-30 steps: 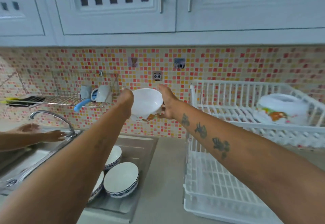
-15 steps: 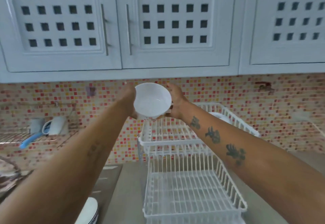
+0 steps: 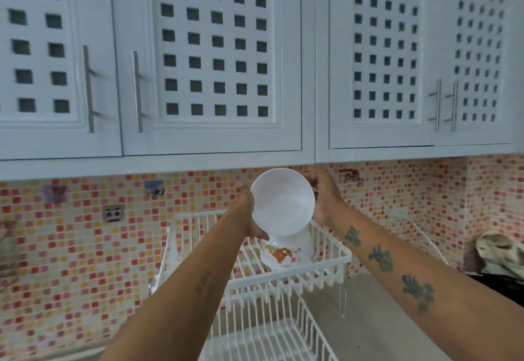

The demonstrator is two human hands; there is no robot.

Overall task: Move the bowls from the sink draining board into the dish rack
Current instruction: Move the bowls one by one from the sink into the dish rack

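Observation:
A white bowl [image 3: 283, 205] is held up between both hands, tilted so its inside faces me, above the top tier of the white two-tier dish rack [image 3: 286, 278]. My left hand [image 3: 251, 213] grips its left and lower rim; my right hand [image 3: 323, 196] grips its right rim. Just under it, a white bowl with an orange pattern [image 3: 286, 254] lies on the rack's top tier. The sink draining board and the other bowls are out of view.
White wall cupboards [image 3: 215, 57] hang close above the hands. A mosaic tile splashback [image 3: 85, 247] runs behind the rack. The grey worktop [image 3: 377, 321] lies right of the rack, with a crumpled cloth [image 3: 499, 253] on a dark object at far right.
Both hands have carried the bowl rightward from over the draining board to above the rack's top tier and tilted it toward me. The sink and other bowls have left the view.

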